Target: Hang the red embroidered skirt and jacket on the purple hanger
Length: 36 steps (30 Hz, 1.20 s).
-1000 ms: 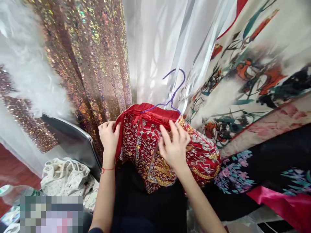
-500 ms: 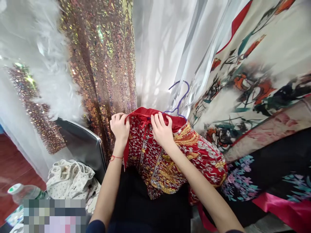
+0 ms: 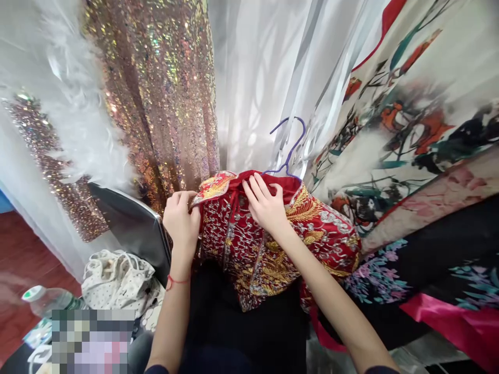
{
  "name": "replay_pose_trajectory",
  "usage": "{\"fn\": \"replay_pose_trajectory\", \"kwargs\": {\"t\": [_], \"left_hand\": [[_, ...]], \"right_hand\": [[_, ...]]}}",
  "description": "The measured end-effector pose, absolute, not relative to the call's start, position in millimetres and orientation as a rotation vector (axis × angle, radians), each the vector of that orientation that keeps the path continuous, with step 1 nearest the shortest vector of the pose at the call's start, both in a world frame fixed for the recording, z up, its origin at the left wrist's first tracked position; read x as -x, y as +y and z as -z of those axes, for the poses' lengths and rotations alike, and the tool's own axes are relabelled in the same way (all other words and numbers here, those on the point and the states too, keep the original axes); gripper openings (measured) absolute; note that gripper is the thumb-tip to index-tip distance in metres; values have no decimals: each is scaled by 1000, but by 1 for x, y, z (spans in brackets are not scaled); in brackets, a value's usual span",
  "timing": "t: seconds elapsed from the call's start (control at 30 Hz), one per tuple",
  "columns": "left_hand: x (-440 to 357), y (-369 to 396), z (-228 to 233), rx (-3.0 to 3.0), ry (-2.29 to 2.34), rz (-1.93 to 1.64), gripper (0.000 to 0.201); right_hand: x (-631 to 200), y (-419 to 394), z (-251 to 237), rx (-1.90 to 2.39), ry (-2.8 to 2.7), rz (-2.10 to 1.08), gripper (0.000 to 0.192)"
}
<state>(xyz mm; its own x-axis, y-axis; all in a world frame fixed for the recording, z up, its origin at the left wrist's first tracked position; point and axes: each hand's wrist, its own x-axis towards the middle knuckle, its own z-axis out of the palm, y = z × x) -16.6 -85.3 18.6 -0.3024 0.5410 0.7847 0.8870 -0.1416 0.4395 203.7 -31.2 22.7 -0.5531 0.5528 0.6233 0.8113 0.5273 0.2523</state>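
Note:
A red embroidered jacket (image 3: 249,249) with gold and silver stitching lies across my lap. My left hand (image 3: 181,221) pinches the folded-over edge of the jacket at its left, where a gold-embroidered flap (image 3: 213,188) shows. On the upper edge, near a thin red tie, rests my right hand (image 3: 267,204); its fingers lie outstretched over the red lining, thumb apart. A purple hanger (image 3: 291,150) sticks out of the jacket's top, just beyond my right hand, its lower part hidden inside.
Sequined gold cloth (image 3: 163,93) and white feather trim (image 3: 74,98) hang at left. Floral-printed garments (image 3: 390,140) crowd the right. A dark chair back (image 3: 128,218), a dotted white cloth bag (image 3: 117,280) and a plastic bottle (image 3: 54,300) stand at lower left.
My left hand has moved slightly left and down, turning the jacket's left edge over so the embroidered flap shows. My right hand stays near the same spot on the top edge.

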Motion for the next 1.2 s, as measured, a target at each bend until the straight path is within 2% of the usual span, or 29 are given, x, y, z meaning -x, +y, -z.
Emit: {"fn": "replay_pose_trajectory", "kwargs": {"t": [0.2, 0.43, 0.53, 0.73, 0.9, 1.0, 1.13, 1.2], "left_hand": [[17, -71, 10, 1653, -1888, 1346, 23], [-15, -145, -43, 1736, -1656, 1214, 24], [-34, -153, -48, 1885, -1845, 952, 18], [-44, -95, 23, 2081, -2394, 326, 35], [-35, -53, 72, 2139, -2496, 212, 41], [-37, -51, 85, 2200, -2474, 180, 37], [-41, -72, 80, 2229, -2417, 190, 36], [-45, -88, 68, 2218, -2382, 242, 40]], "right_hand": [[-199, -20, -24, 1123, -2276, 745, 54], [-199, -28, -30, 1126, -2248, 729, 48], [-200, -30, -30, 1120, -2253, 674, 50], [-197, -42, -35, 1119, -2169, 664, 48], [-198, -55, -42, 1138, -1946, 573, 34], [-189, -58, -42, 1152, -1915, 507, 39], [-177, -56, -46, 1162, -1975, 418, 25], [-180, -53, -55, 1135, -1920, 406, 27]]}}
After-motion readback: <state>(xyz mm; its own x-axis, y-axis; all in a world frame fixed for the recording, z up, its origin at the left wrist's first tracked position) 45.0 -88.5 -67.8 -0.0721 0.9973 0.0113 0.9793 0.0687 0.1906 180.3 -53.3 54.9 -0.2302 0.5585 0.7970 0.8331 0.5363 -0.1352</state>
